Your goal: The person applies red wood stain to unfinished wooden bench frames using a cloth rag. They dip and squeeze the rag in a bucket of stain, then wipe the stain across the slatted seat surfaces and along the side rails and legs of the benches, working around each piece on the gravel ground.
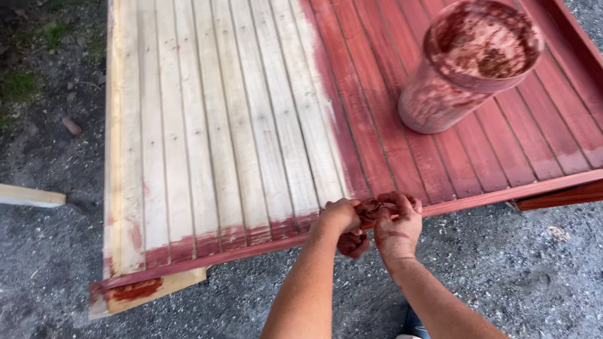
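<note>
Two hands meet at the near edge of the wood panel (207, 125), both closed around one red, wet rag (355, 242). Left hand (340, 216) grips the top part, fist tight. Right hand (398, 227) pinches the other end w/ fingers curled. Part of the rag hangs down below the fists, off the edge. Rag looks soft, floppy & light, prob. slippery from the red stain, so a full-fist grab on the bunched middle seems best; a loose pinch could slip. It won't break. Panel is half red (right side) & half bare (left side). A red strip runs along the near rim. The stain-smeared bucket (468, 66) sits on the red part, well apart from the hands, toward the far right corner, so it looks easy to keep from bumping. Lots of open room to the left over the bare boards. Near edge is right under the hands, w/ grey gravel (502, 263) below. A loose pale board end (31, 196) lies on the ground far left, out of the way.
</note>
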